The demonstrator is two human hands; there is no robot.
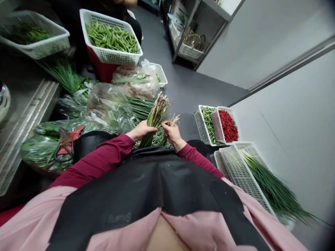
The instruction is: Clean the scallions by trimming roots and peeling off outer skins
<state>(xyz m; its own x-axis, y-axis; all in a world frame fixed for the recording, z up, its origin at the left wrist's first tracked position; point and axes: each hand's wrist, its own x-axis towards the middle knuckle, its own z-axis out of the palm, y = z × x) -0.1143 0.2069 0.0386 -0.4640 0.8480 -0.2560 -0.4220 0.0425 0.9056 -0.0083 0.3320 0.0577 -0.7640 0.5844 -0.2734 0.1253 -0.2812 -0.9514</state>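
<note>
My left hand [142,131] is closed round a thick bunch of green onions [156,113], its pale, dirt-stained root ends pointing up and away from me. Beside it, my right hand [172,134] grips a few thin green onion stalks [172,120], white ends sticking out past the fingers. The two hands are close together over the black apron [157,174] on my lap. Beneath and beyond them lie loose trimmings and long green stalks [142,107]. The lower ends of the held bunch are partly hidden by the hand and apron.
Plastic bags of greens [110,104] lie ahead and left, with red-handled scissors [65,144] on one. A white basket of green peppers [112,38] stands beyond. At right are a basket of red chillies [227,125] and a basket [248,177] holding green onions. A metal shelf [188,38] stands behind.
</note>
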